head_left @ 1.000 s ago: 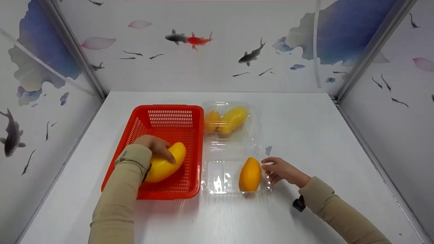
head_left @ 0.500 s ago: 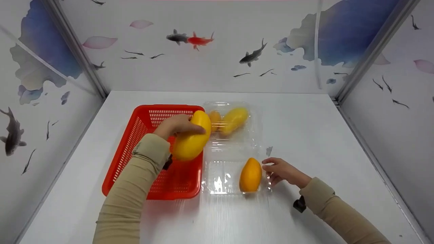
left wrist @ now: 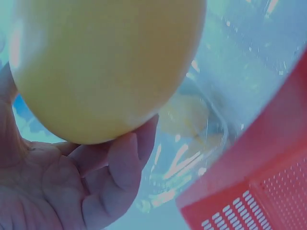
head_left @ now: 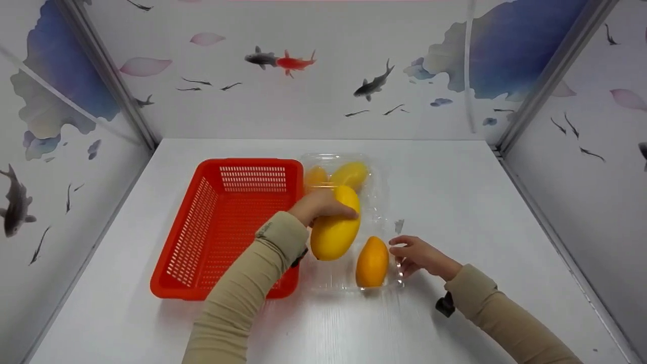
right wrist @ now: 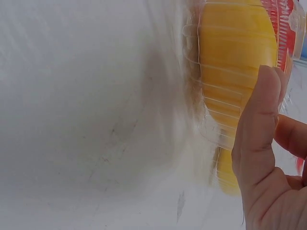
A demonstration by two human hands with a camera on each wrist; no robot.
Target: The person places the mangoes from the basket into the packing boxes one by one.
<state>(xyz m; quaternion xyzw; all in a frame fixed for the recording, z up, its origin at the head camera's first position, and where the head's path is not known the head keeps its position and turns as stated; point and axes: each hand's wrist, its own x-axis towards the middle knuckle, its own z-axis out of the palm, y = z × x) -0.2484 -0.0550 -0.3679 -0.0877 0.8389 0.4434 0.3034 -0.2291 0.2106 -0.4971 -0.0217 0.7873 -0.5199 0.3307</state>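
Note:
In the head view my left hand grips a large yellow mango above the left part of a clear plastic clamshell box. The left wrist view shows this mango close up, fingers curled under its end. An orange-yellow mango lies in the box's right side. My right hand pinches the box's right wall, beside that mango. In the right wrist view the thumb lies against the clear wall, with other fingers on its far side.
A red perforated basket stands left of the box, with no fruit visible in it. Behind, two more yellow fruits show through clear plastic. Patterned walls enclose the white table on three sides.
My left hand has lifted the yellow mango out of the red basket and carried it right, over the clear box. The right hand has stayed at the box's wall.

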